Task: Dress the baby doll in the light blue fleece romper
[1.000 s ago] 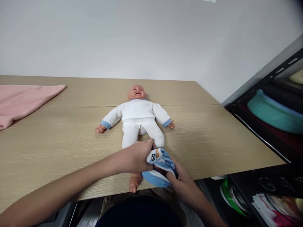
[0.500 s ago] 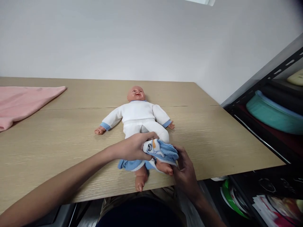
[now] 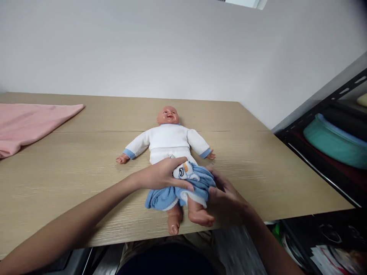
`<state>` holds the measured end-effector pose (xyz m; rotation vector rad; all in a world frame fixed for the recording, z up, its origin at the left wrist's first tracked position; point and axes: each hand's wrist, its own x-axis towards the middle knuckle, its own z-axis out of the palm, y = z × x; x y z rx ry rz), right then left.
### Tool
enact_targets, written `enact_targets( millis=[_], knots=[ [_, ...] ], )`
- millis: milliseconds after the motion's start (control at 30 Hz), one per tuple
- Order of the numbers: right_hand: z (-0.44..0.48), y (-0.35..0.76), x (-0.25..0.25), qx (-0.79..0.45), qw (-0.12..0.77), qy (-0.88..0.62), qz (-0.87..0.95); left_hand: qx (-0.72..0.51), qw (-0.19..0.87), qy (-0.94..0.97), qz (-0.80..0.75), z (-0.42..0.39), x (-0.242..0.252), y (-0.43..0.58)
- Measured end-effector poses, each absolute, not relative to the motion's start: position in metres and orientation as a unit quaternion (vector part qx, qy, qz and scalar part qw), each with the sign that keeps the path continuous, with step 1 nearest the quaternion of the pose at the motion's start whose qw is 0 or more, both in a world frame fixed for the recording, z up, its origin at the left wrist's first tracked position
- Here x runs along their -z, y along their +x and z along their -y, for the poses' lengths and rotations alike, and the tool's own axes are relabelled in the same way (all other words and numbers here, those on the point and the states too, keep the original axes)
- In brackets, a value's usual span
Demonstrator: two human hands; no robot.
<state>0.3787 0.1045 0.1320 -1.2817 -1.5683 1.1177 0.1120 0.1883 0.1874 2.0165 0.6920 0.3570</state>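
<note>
Hands [image 3: 163, 176] grip blue shorts [image 3: 183, 189] bunched over doll's [image 3: 169, 139] legs on table [image 3: 71, 168].

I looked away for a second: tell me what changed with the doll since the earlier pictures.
Both hands, left hand and right hand, pulled the blue shorts up the doll, from its feet to its thighs; both feet now show bare. Both hands kept their hold. The pink cloth stayed put.

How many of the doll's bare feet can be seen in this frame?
2. The doll's left foot sticks out of the blue garment near the table edge, beside the right hand; the doll's right foot lies next to it, below the left hand.
</note>
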Motion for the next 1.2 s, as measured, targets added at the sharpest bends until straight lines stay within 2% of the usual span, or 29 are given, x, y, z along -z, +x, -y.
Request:
enact_targets(
  millis=[133, 267, 367, 467, 533, 667, 767, 833, 900, 1033, 1100, 1200],
  knots=[
    [-0.137, 0.365, -0.125, -0.43, 0.426, -0.483, 0.633, -0.189, 0.402, 0.821, -0.358, -0.188, -0.181, 0.116],
    [-0.162, 0.359, -0.122, -0.438, 0.421, -0.509, 0.61, -0.137, 0.287, 0.863, -0.393, -0.176, -0.189, 0.1],
    [-0.171, 0.361, -0.126, -0.372, 0.398, -0.503, 0.671, -0.088, 0.251, 0.876, -0.402, -0.161, -0.197, 0.082],
    [-0.176, 0.36, -0.134, -0.339, 0.403, -0.482, 0.7, -0.104, 0.222, 0.87, -0.429, -0.155, -0.199, 0.066],
    [-0.182, 0.357, -0.135, -0.349, 0.4, -0.502, 0.683, -0.144, 0.251, 0.849, -0.441, -0.159, -0.193, 0.058],
    [-0.203, 0.348, -0.127, -0.381, 0.367, -0.567, 0.631, -0.206, 0.396, 0.755, -0.48, -0.183, -0.17, 0.047],
    [-0.216, 0.344, -0.123, -0.438, 0.337, -0.55, 0.626, -0.231, 0.463, 0.703, -0.488, -0.196, -0.153, 0.043],
    [-0.218, 0.343, -0.125, -0.447, 0.338, -0.526, 0.64, -0.248, 0.444, 0.703, -0.498, -0.197, -0.145, 0.041],
    [-0.214, 0.343, -0.131, -0.426, 0.343, -0.497, 0.674, -0.268, 0.382, 0.727, -0.504, -0.191, -0.142, 0.039],
    [-0.203, 0.34, -0.143, -0.268, 0.35, -0.46, 0.771, -0.306, 0.249, 0.787, -0.475, -0.18, -0.141, 0.036],
    [-0.205, 0.335, -0.145, -0.228, 0.357, -0.457, 0.782, -0.316, 0.257, 0.781, -0.474, -0.184, -0.139, 0.036],
    [-0.223, 0.325, -0.141, -0.271, 0.37, -0.504, 0.732, -0.328, 0.315, 0.715, -0.53, -0.203, -0.139, 0.042]
  ],
)
